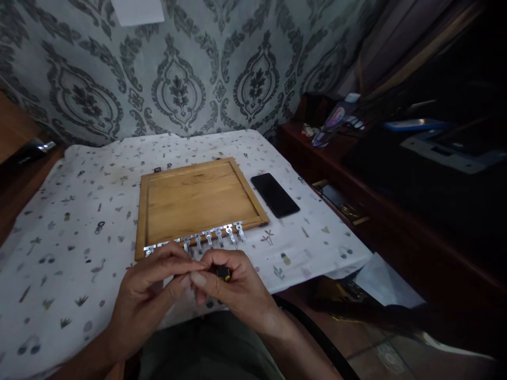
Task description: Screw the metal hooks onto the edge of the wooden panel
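Right grip [240,279] holds black-and-yellow handle [224,272]. Left grip [140,290] touches right; can't tell if it's holding anything. Wooden panel [198,198], metal clips [208,237] just beyond both.

Grey wall [178,89] at back w/ dk damask-type pattern; white sheet [138,11] up top, L of ctr. Cloth-covered tbl [93,187] just below, white w/ small prints (flamingo, pineapple, sunglasses, etc.). R side: dk red-brown wood unit [291,137] w/ drawer [358,220] partly open; greyish fabric [390,37] hangs upper R. L edge: brown wood furniture [16,126], type unclear. Floor [368,343] lower R: reddish-brn tiles, pale motif on one. Light dim, far R nearly blk.
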Tool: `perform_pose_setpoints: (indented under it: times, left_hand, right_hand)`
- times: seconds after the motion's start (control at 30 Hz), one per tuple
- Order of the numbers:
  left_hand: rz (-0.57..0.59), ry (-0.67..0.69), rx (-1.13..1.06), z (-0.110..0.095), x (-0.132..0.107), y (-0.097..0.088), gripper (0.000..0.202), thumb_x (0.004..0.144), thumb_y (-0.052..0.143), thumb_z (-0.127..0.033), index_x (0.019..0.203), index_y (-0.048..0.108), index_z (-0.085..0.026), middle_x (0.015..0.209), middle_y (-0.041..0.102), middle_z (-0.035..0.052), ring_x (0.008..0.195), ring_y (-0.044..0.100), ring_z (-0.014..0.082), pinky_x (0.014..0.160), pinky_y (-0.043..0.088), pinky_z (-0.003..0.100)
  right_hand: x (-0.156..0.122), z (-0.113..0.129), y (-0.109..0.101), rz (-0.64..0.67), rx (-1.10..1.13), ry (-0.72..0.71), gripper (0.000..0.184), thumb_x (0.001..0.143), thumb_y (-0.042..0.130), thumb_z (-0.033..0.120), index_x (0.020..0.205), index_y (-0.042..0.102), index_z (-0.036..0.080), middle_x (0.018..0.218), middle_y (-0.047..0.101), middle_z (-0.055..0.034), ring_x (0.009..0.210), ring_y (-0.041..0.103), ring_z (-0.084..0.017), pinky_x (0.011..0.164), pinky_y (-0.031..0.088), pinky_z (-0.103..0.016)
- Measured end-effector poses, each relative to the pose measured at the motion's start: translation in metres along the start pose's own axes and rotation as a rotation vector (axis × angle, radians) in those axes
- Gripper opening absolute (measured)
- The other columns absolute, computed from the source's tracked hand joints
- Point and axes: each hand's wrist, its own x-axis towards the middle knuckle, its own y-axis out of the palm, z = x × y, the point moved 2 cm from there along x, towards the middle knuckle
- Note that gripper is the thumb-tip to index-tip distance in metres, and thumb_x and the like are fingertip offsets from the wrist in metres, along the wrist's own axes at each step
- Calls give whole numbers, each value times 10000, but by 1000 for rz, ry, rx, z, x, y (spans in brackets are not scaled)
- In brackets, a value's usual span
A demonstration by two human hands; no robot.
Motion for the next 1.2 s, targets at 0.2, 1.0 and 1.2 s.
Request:
perform_pose_setpoints:
  times: [0.2, 1.0, 1.2]
  left_hand:
    - [72, -339, -121, 7, -18, 23, 229, 981, 646, -268, 1200, 702, -303, 999, 745, 5, 920, 738, 128, 744, 610, 176]
    - [-46, -75, -110, -36, 60, 6, 139, 895, 778, -276, 999, 720, -205, 847, 741, -10, 733, 739, 108, 675, 636, 185]
    - [25, -116, -302, 9, 105, 38, 301, 929, 714, -440, 995, 685, -147, 884, 721, 38, 786, 731, 146, 743, 658, 284]
  right_hand:
    - [-13, 7, -4, -108, -2, -137, 385, 902, 729, 535, 699, 652, 217, 582, 541, 53, 531, 434, -94, 573, 391, -263]
    - [-13, 0, -111, -764, 77, -237, 254, 618, 942, 382, 774, 838, 211, 717, 747, -42, 537, 528, -87, 462, 383, -218]
    - [-5, -31, -132, -835, 39, -153, 373, 543, 978, 429, 814, 838, 213, 773, 784, -43, 565, 590, -108, 515, 467, -247]
